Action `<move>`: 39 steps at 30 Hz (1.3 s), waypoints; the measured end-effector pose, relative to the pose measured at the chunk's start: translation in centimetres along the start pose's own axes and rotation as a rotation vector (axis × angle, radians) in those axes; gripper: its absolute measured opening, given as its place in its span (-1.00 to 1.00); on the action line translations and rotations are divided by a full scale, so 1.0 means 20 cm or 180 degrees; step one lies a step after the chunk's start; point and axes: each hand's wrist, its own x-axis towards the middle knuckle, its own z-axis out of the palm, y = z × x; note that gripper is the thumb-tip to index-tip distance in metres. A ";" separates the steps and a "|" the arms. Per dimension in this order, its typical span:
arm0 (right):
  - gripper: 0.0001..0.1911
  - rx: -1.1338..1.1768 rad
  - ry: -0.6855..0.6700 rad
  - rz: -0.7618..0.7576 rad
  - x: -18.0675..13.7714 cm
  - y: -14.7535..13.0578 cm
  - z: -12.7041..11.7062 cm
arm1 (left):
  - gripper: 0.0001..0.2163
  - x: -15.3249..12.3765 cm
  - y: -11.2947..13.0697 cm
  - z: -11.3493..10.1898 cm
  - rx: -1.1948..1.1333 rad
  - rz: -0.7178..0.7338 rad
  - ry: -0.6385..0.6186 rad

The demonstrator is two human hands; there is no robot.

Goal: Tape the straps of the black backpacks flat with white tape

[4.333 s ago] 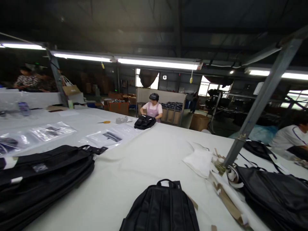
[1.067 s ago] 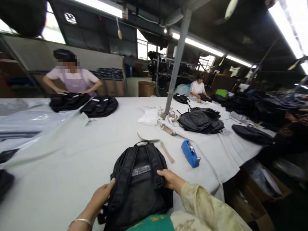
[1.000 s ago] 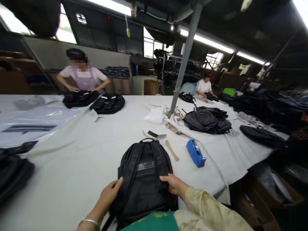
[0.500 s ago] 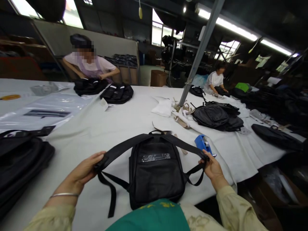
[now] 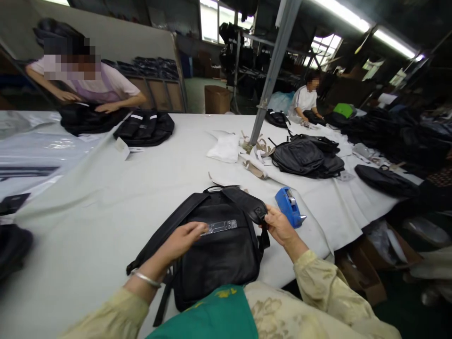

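A black backpack (image 5: 219, 259) lies on the white-covered table in front of me, its shoulder straps facing up. My right hand (image 5: 280, 227) grips the right shoulder strap (image 5: 243, 201) near its lower end. Over the upper part of the bag is my left hand (image 5: 183, 241), fingers pinched together at the left end of a clear shiny strip (image 5: 223, 227). Whether they hold the strip's end cannot be made out. The left shoulder strap (image 5: 165, 226) lies loose, running down under my left forearm. A blue tape dispenser (image 5: 290, 207) stands just beyond my right hand.
Black bags (image 5: 307, 155) are piled on the table (image 5: 169, 174) beyond the dispenser, near a metal post (image 5: 271, 75). Across the table at left, a person (image 5: 84, 80) handles a black bag. Another person (image 5: 307, 103) works farther back. Clear plastic sheets (image 5: 45, 146) lie at left.
My left hand has let go of the left strap and moved right, over the bag. The right hand has drawn its strap inward. The view has shifted slightly.
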 end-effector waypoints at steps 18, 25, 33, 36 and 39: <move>-0.65 -0.1028 0.0139 0.0092 -0.20 0.28 0.02 | -0.52 0.38 0.38 0.72 -0.1797 -0.0660 -0.0174; -0.74 -0.0768 0.0368 -0.0134 -0.05 0.10 0.04 | -0.56 0.37 0.34 0.82 -0.1906 -0.0568 -0.0167; -0.67 -0.1186 0.0138 0.0109 -0.08 0.12 -0.03 | -0.69 0.41 0.42 0.74 -0.2274 -0.0590 -0.0001; -0.65 -0.1105 0.0299 -0.0013 -0.04 0.11 -0.03 | -0.66 0.41 0.47 0.72 -0.2379 -0.0534 -0.0330; -0.66 -0.0855 0.0282 -0.0239 0.03 0.06 0.00 | -0.62 0.41 0.54 0.73 -0.2410 -0.0325 -0.0672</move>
